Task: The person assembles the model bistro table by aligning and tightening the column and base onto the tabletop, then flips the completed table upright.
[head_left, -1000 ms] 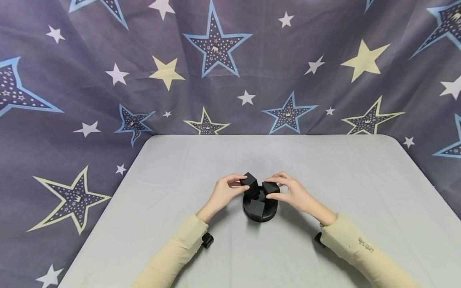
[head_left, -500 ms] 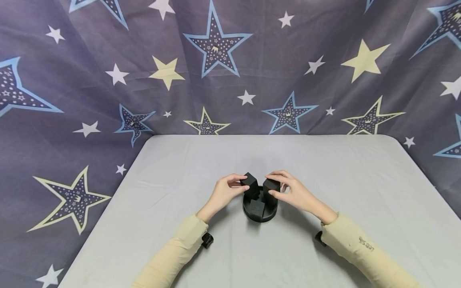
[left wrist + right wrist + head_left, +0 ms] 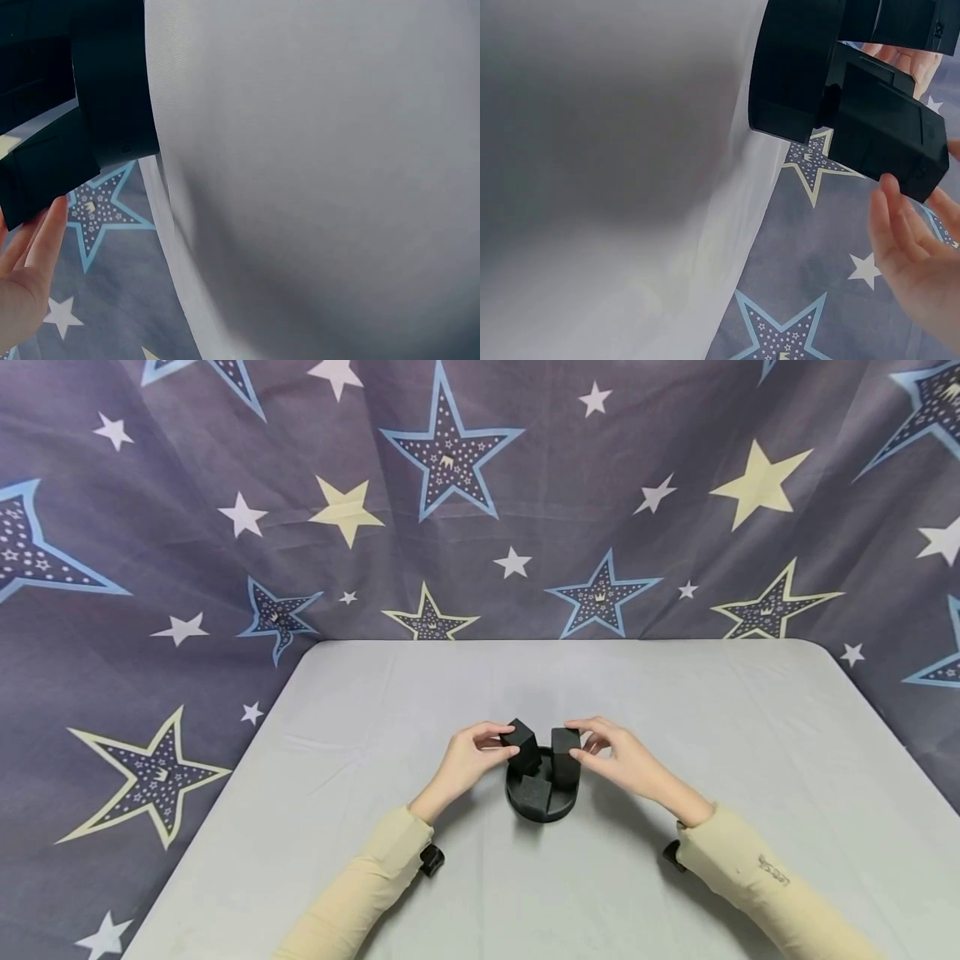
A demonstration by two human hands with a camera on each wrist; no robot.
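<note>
A round black base (image 3: 542, 816) (image 3: 116, 82) (image 3: 791, 67) stands on the table with three black blocks on it. The left hand (image 3: 467, 760) (image 3: 28, 281) pinches the upper part of the back-left block (image 3: 522, 746) (image 3: 49, 169), which leans to the left. At the right side, the right hand (image 3: 618, 758) (image 3: 919, 259) holds the top end of another block (image 3: 566, 758) (image 3: 889, 127) between thumb and fingers; this one looks nearly upright. The front block (image 3: 535, 794) is touched by neither hand. Where the blocks meet the base is partly hidden.
A pale cloth covers the table (image 3: 420, 693), and a dark curtain (image 3: 525, 477) with stars hangs behind and beside it. Black wrist devices (image 3: 432, 860) sit by both sleeves.
The right hand has shifted slightly to the right, turning its block from a tilt to a more upright stance. The left hand and its block have stayed in place.
</note>
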